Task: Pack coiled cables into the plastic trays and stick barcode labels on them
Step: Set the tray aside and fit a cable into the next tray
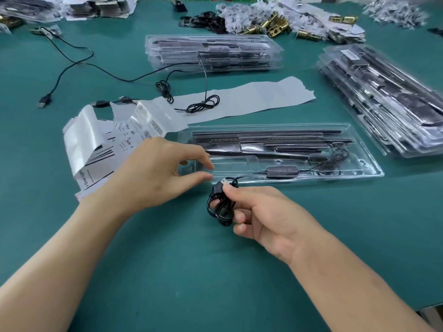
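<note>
Two stacks of packed trays, the far stack (213,52) and the right stack (383,97), suggest to us that a good share of the job is done, though we cannot make out whether each tray carries its barcode. Nearer to us, one open tray (374,173) lies on the green surface (167,264), with dark strips in its long slots and the inline controller (282,169) seated in its pocket. A thin lead runs from the controller toward the coiled cable (221,208), which is not yet in the tray. Our right grip (261,212) pinches that coil between thumb and curled fingers, just short of the tray's near edge, with the USB plug (221,185) poking up from the bundle. Our left grip (155,171) is spread and relaxed, holding nothing, its fingertips at the tray's left end; whether they touch the plastic we cannot tell. We judge the step in hand to be tucking the coil into the empty pocket at the near left. After that, a label from the barcode sheet (153,128) is left to do. A small coil (203,105) waits on the white backing strip (251,97), and the loose cables (72,65) farther left want coiling.
</note>
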The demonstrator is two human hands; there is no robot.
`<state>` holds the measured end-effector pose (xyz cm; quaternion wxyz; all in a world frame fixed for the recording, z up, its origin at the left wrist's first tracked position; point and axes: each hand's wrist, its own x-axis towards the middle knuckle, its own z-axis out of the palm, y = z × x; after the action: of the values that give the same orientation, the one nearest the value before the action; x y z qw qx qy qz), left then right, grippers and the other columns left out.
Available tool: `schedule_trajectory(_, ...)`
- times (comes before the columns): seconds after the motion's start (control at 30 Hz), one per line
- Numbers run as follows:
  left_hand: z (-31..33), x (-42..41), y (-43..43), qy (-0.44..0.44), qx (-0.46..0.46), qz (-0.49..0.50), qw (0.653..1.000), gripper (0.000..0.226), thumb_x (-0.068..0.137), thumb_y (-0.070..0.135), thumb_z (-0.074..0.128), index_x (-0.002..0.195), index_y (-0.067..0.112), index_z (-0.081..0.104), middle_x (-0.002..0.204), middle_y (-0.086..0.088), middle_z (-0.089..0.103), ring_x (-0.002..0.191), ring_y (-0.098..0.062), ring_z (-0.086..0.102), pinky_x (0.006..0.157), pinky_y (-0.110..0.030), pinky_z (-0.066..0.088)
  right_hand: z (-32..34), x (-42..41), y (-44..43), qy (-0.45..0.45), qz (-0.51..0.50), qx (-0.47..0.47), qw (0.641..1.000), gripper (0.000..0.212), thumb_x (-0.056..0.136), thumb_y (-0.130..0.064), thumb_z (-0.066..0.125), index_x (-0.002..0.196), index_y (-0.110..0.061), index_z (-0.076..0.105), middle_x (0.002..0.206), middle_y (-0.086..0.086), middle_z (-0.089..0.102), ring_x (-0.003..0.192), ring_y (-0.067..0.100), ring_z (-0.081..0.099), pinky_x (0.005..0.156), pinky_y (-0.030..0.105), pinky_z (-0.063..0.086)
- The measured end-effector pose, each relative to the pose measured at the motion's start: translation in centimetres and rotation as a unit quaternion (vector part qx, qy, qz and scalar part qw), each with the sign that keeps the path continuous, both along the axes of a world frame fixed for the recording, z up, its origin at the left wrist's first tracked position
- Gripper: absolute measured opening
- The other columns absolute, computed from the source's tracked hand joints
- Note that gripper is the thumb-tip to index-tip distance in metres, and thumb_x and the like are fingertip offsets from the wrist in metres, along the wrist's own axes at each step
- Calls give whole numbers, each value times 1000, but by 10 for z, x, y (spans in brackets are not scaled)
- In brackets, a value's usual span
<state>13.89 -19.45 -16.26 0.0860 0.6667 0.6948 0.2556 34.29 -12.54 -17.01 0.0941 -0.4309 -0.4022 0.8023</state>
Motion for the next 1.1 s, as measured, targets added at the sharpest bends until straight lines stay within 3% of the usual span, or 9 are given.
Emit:
schedule_trajectory(0.17, -2, 0, 0, -12, 4, 7, 1000, 29, 84, 65, 57, 94, 41, 69, 85, 9, 77, 81, -5, 69, 74, -35, 54, -4, -8, -1, -8, -37, 12, 999, 24, 97, -18, 69, 102, 5, 72, 95, 19, 71, 42, 6, 46, 41, 20, 46)
schedule_trajectory(0.3, -1, 0, 0, -22, 6, 6, 1000, 19, 86, 59, 65, 90, 41, 68, 86, 10, 77, 83, 0, 68, 74, -35, 55, -5, -13, -10, -1, -72, 14, 997, 24, 98, -18, 68, 98, 6, 71, 85, 17, 70, 41, 7, 50, 45, 22, 52)
schedule_trajectory(0.47, -2, 1, 1, -27, 2, 11, 1000, 19, 86, 56, 65, 85, 37, 69, 86, 3, 78, 84, -4, 70, 73, -35, 55, -4, -19, -22, -9, -113, 46, 992, 23, 100, -17, 66, 98, 6, 70, 77, 11, 72, 42, 9, 55, 51, 26, 56)
schedule_trajectory(0.77, -2, 2, 3, -52, -9, 32, 998, 10, 88, 44, 75, 83, 37, 69, 90, 9, 78, 87, -4, 71, 77, -37, 57, 2, -22, -26, -33, -136, 55, 989, 21, 99, -16, 68, 94, 5, 68, 62, 6, 69, 41, 13, 57, 51, 29, 58)
schedule_trajectory(1.1, 1, 6, 5, -37, -11, 44, 998, 12, 90, 43, 71, 81, 42, 64, 83, 9, 75, 82, -7, 68, 77, -38, 55, 2, -25, -26, -44, -146, 51, 987, 23, 97, -18, 70, 95, 6, 69, 57, 4, 66, 42, 15, 60, 50, 30, 59)
